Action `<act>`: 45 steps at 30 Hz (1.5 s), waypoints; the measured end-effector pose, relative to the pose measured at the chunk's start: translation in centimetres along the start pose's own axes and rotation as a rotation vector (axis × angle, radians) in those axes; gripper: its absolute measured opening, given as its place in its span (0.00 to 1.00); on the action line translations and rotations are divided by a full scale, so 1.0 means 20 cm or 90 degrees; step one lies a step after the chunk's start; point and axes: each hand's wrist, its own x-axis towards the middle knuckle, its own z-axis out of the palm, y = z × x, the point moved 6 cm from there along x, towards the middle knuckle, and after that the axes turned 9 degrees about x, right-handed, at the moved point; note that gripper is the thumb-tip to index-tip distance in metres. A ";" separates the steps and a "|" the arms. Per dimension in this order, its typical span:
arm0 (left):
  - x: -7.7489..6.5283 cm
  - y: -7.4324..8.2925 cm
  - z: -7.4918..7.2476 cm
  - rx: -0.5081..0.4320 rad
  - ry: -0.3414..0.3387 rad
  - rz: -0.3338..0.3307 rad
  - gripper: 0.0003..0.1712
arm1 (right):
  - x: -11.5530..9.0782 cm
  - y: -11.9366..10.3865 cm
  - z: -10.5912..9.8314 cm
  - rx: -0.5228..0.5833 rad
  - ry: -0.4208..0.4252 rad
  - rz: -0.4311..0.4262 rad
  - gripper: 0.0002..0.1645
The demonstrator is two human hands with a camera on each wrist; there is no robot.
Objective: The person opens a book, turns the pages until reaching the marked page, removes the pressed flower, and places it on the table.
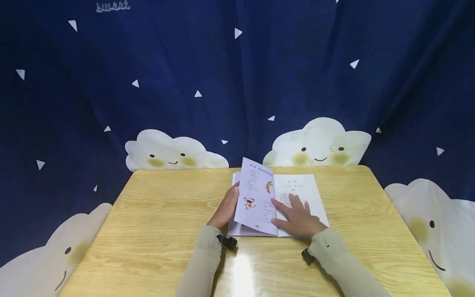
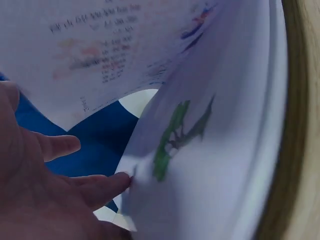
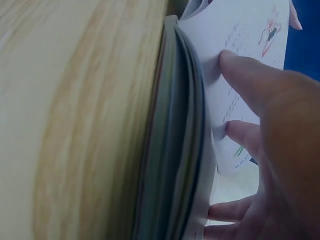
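An open book lies on the wooden table, one page lifted at a slant over its left half. Printed text and small coloured drawings cover that page. At its left edge is my left hand, partly hidden behind it. The left wrist view shows the left hand's fingers extended, with one fingertip at the edge of a lower page bearing a green drawing. My right hand rests on the right half with spread fingers. In the right wrist view its thumb and forefinger touch the lifted page near the fold.
The pale wooden table extends on both sides of the book. Behind it hangs a dark blue curtain with white triangles and smiling clouds. A black strap device sits at the left wrist, another at the right.
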 end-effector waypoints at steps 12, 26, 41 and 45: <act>0.01 -0.06 -0.03 0.052 0.062 -0.019 0.35 | 0.02 -0.04 0.03 -0.067 0.011 -0.034 0.44; 0.01 -0.04 0.12 0.258 -0.076 0.039 0.55 | 0.04 -0.06 0.02 -0.116 0.016 -0.054 0.43; 0.00 -0.05 0.28 0.510 -0.186 0.019 0.63 | 0.05 -0.06 0.01 -0.130 0.005 -0.049 0.43; 0.00 -0.04 0.29 0.527 -0.187 0.012 0.63 | 0.05 -0.06 0.01 -0.145 0.015 -0.062 0.43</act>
